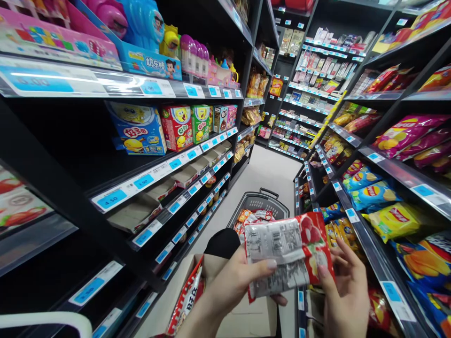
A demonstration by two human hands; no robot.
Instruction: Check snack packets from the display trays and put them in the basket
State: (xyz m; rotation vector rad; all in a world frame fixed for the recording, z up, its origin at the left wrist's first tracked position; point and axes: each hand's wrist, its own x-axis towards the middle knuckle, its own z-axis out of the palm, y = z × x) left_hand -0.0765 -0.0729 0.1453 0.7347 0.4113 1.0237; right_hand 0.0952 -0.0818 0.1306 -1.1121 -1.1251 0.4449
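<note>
Both hands hold one red and white snack packet (287, 251) in front of me, its printed back side turned up. My left hand (234, 281) grips the packet's left edge with the thumb on top. My right hand (343, 295) pinches its right edge with the thumb on the red part. Just beyond the packet a dark shopping basket (259, 203) stands on the aisle floor with several snack packets inside. Below my left forearm lies an open cardboard box (246, 319), with a red and white packet (186, 295) at its left side.
Black shelves line both sides of a narrow aisle. Toy and biscuit boxes (176, 126) fill the left shelves, crisp bags (373, 192) the right ones. More shelves close the far end. A white rail (45, 319) shows at bottom left. Pale floor (264, 171) runs ahead.
</note>
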